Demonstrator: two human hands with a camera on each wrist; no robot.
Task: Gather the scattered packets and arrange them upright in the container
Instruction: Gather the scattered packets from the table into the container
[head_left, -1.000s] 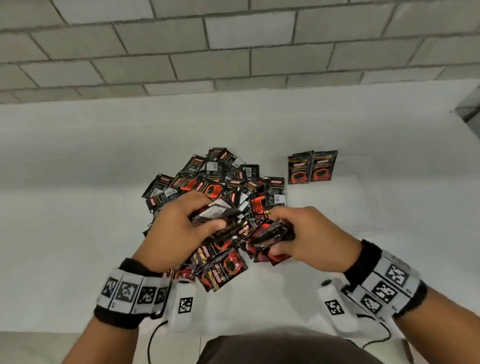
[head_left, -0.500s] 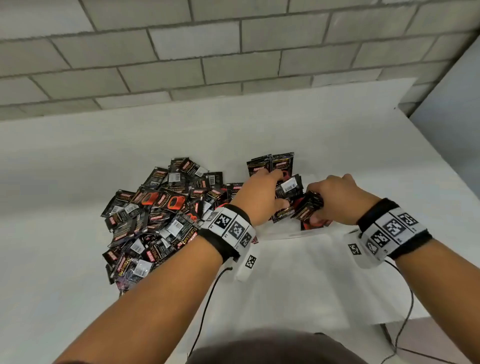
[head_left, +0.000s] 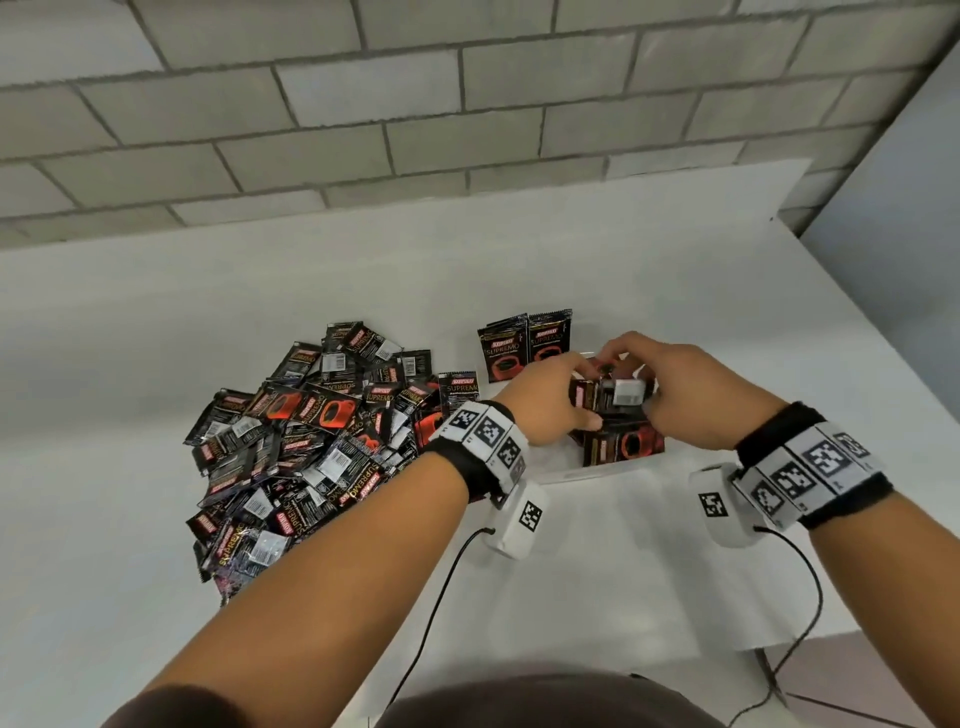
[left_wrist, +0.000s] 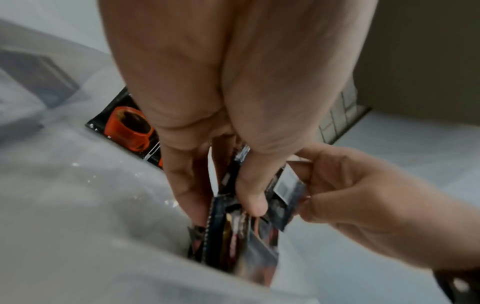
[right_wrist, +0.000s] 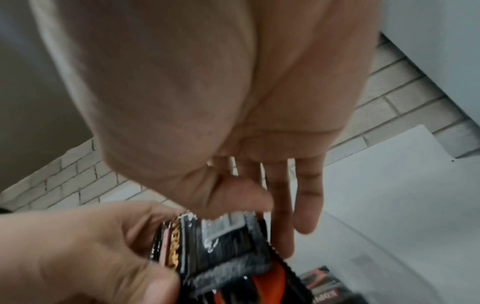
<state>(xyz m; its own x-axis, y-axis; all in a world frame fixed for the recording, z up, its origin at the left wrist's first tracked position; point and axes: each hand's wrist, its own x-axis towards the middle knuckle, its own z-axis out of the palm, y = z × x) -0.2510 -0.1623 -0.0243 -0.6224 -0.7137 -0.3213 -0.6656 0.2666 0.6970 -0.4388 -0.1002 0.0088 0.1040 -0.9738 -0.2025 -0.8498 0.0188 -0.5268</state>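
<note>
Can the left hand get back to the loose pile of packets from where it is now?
Probably not right away. The left hand grips a bundle of packets over the container, with the right hand pinching one of them. The pile lies open just to its left, nothing between.

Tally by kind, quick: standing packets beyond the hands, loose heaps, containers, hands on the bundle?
Standing packets: 2
Loose heap: 1
Container: 1
Hands gripping the bundle: 2, left hand and right hand
Total: 6
</note>
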